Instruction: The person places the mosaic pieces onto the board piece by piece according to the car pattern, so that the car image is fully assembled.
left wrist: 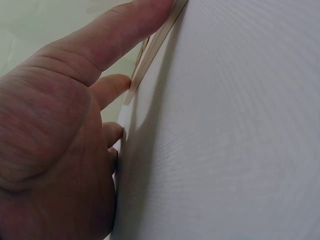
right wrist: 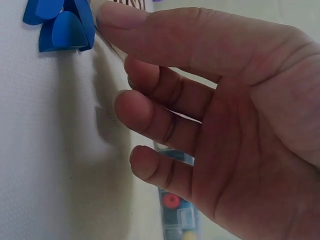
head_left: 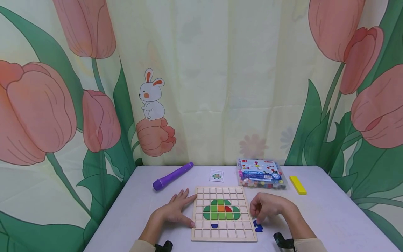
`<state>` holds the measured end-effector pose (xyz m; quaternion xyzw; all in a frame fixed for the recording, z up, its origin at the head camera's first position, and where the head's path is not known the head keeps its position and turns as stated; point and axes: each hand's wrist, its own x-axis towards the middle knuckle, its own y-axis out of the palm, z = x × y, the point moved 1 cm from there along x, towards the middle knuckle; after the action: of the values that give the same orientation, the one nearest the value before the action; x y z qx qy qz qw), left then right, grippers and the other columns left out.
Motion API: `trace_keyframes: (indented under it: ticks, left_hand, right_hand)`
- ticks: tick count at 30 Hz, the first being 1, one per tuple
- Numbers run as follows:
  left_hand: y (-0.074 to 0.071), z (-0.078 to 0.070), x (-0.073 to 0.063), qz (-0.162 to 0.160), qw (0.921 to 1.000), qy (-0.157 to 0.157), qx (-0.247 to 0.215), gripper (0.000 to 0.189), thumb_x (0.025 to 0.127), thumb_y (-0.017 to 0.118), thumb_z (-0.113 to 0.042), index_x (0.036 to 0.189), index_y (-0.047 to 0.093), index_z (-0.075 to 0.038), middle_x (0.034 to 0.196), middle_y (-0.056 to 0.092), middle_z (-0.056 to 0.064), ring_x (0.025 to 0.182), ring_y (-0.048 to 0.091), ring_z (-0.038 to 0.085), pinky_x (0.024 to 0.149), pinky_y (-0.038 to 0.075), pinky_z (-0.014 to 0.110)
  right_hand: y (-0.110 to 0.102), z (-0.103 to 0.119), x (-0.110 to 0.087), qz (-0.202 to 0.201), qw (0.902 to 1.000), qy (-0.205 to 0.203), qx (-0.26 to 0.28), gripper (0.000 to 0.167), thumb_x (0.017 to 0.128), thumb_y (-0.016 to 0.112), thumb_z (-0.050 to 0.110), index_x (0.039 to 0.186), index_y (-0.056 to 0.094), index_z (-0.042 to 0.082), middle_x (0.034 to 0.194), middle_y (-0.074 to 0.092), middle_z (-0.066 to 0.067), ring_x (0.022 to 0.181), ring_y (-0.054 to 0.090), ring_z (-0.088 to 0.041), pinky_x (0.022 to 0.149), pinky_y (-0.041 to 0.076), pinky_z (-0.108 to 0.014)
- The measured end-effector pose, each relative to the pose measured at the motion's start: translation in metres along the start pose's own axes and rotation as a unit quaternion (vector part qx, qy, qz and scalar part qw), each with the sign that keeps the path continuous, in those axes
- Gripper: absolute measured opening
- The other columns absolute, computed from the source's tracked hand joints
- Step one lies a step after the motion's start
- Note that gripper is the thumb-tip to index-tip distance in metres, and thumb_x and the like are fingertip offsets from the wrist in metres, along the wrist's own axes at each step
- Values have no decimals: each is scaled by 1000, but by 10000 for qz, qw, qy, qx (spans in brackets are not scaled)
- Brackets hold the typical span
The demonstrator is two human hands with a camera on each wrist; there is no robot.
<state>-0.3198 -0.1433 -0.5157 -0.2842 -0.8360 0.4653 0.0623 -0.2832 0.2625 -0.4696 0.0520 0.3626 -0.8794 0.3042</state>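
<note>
A wooden grid board [head_left: 225, 236] lies on the table with green tiles [head_left: 214, 215], an orange tile [head_left: 221, 208] and a red tile [head_left: 228, 209] grouped in its middle. A lone blue rounded tile [head_left: 214, 226] sits lower on the grid. My left hand [head_left: 176, 209] spreads its fingers along the board's left edge, thumb and forefinger touching the frame [left wrist: 155, 50]. Beyond the right edge, my right hand [head_left: 267, 205] hovers with bent fingers, its thumb [right wrist: 125, 17] close beside a small pile of blue tiles [right wrist: 62, 32]. The right forefinger is mostly hidden behind that thumb.
Behind the board lies a small pattern card [head_left: 217, 175], with a purple microphone-shaped stick [head_left: 173, 176] to its left. A clear plastic box [head_left: 262, 174] of colourful pieces and a yellow bar [head_left: 297, 185] are at the back right. A tulip-printed curtain [head_left: 220, 87] hangs behind the table.
</note>
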Motion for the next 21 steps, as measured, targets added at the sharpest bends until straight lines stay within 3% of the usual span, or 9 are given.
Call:
trace_keyframes:
  ticks: [21]
  left_hand:
    - [0,0,-1,-9,10000,22,-7,113,69,87,-66,164,34,-33,176,9,16,163,0,40,128,0,66]
  right_hand:
    - [6,1,6,-116,9988,240,-414,18,78,89,4,85,73,10,75,66,-2,74,58,-18,70,46,-31]
